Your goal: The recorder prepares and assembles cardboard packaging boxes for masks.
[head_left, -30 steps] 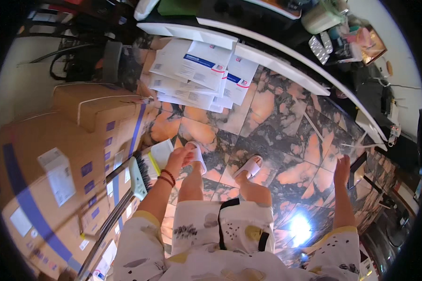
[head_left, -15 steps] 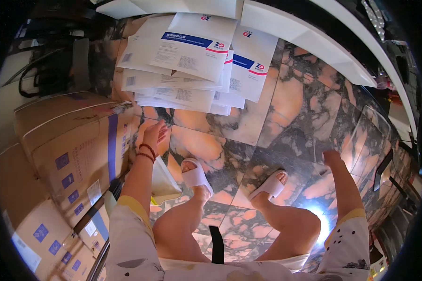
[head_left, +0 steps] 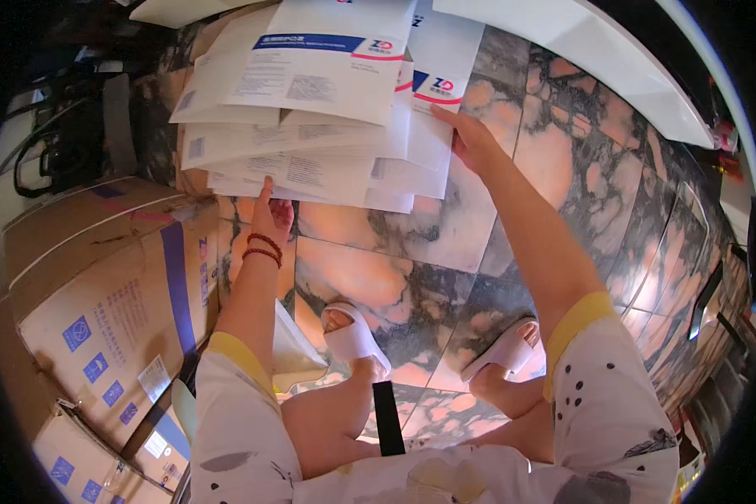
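A loose, overlapping stack of flat white printed packets (head_left: 328, 92) with blue bands lies on the floor ahead of me. My left hand (head_left: 272, 214) is at the stack's near edge. Its thumb points up over the lowest packets and its fingers are loosely bent, apart from the thumb. A dark red beaded bracelet (head_left: 264, 250) circles that wrist. At the stack's right side, my right hand (head_left: 472, 144) reaches in with thumb and fingers apart. That thumb meets the rightmost packet (head_left: 445, 50) below its red stripe; the other fingertips are partly hidden.
Large brown cardboard boxes (head_left: 109, 311) stand along the left. A white open container (head_left: 296, 349) sits by my left foot. My feet wear pale slippers (head_left: 357, 343) on the marbled tile floor (head_left: 370, 269). A curved white furniture edge (head_left: 596, 67) runs beyond the packets.
My right hand has swung up and left from beside my knee to the stack's right side. The left hand has moved slightly forward to its near edge. I lean closer to the packets.
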The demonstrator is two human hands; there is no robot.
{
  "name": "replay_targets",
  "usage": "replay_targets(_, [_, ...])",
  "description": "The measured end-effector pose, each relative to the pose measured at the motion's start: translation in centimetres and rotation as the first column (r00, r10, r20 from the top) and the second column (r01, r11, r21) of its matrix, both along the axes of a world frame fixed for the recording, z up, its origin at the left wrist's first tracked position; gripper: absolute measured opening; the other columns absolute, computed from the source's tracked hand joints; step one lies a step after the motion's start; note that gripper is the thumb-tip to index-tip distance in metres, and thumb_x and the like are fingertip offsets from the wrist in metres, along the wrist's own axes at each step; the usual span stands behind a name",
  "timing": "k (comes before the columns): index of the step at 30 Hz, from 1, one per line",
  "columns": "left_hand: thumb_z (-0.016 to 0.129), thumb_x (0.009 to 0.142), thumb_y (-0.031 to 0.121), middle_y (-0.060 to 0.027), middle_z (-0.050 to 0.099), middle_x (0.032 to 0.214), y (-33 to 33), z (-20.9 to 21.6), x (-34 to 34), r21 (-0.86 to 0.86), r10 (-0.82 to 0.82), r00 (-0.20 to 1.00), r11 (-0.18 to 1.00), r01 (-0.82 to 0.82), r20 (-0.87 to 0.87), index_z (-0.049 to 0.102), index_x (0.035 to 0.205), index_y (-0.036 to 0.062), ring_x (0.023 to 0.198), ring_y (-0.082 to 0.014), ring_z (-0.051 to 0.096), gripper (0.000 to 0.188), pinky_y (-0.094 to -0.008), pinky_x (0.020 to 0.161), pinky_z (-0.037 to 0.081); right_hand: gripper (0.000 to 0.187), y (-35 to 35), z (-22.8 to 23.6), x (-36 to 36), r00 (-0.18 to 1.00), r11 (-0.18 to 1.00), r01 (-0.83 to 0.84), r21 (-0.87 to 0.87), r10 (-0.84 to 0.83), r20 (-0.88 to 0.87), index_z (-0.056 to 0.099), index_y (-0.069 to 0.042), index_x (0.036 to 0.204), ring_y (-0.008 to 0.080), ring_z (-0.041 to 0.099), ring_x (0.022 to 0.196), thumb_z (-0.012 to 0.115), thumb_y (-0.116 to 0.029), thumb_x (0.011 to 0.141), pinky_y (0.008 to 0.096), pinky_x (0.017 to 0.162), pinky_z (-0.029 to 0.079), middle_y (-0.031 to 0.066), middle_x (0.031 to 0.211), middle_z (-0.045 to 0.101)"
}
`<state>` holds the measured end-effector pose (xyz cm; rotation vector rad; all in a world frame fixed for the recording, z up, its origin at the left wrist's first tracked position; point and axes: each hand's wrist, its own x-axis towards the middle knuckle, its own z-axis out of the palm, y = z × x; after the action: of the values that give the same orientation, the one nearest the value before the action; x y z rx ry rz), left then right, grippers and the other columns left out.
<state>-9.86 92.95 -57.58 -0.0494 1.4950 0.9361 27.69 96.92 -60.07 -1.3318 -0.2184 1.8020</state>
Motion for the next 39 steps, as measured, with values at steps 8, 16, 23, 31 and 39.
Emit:
replay_targets(8, [0.066,0.083,0.017,-0.0071,0.06,0.094,2.3,0.1,0.0,0.084,0.002,0.999,0.996,0.002,-0.049,0.054,0.109,0.0068,0.078,-0.0178,0.056,0.03,-0.0299,0.072,0.052,0.042,2.0,1.8,-3.6,0.966,0.977,-0.213,-0.015,0.213,0.149,0.058,-0.003,0.111,0.0175,0.058,0.098,0.072,-0.021,0.076,0.0286,0.086,0.045,0.0077,0.108,0.062])
replay_targets(16, [0.063,0.086,0.013,-0.0063,0.059,0.101,-1.3,0.6,4.6,0.087,-0.208,0.977,0.974,0.21,-0.037,0.056,0.105,0.0039,0.089,-0.0162,0.058,0.023,-0.0266,0.072,0.053,0.037,0.5,-0.5,0.4,0.996,0.99,-0.094,0.107,0.093,0.01,0.061,0.005,0.1,0.0247,0.064,0.086,0.075,-0.013,0.071,0.0355,0.076,0.053,0.0152,0.097,0.065])
replay_targets(23, [0.052,0.092,0.032,-0.0067,0.063,0.099,-14.0,4.7,8.5,-0.149,-0.534,0.712,0.743,0.652,0.456,0.058,0.107,0.0065,0.092,-0.0163,0.061,0.031,-0.03,0.082,0.05,0.043,-10.9,1.7,8.5,0.963,0.972,-0.235,-0.034,0.237,0.125,0.055,-0.003,0.116,0.0196,0.062,0.093,0.066,-0.004,0.075,0.0353,0.084,0.05,0.0084,0.107,0.062])
replay_targets(31, [0.057,0.088,0.024,-0.007,0.062,0.098,-1.4,12.2,3.7,0.3,-0.966,0.251,0.223,0.928,-0.058,0.053,0.116,0.0014,0.095,-0.0142,0.057,0.036,-0.027,0.084,0.046,0.051,-25.1,2.1,19.3,0.963,0.964,-0.139,-0.228,0.185,0.195,0.053,0.003,0.116,0.0269,0.057,0.104,0.071,0.001,0.067,0.0393,0.094,0.042,0.0133,0.113,0.059])
replay_targets(39, [0.081,0.057,0.049,-0.0212,0.051,0.12,13.9,5.0,-3.5,-0.281,-0.371,0.083,0.814,0.509,-0.925,0.04,0.127,-0.0071,0.111,-0.0284,0.051,0.099,-0.0337,0.09,0.044,0.042,-19.8,5.2,16.9,0.354,0.951,-0.267,-0.158,0.249,0.902,0.054,-0.004,0.111,0.0237,0.059,0.095,0.071,-0.007,0.072,0.0359,0.085,0.046,0.0124,0.104,0.061])
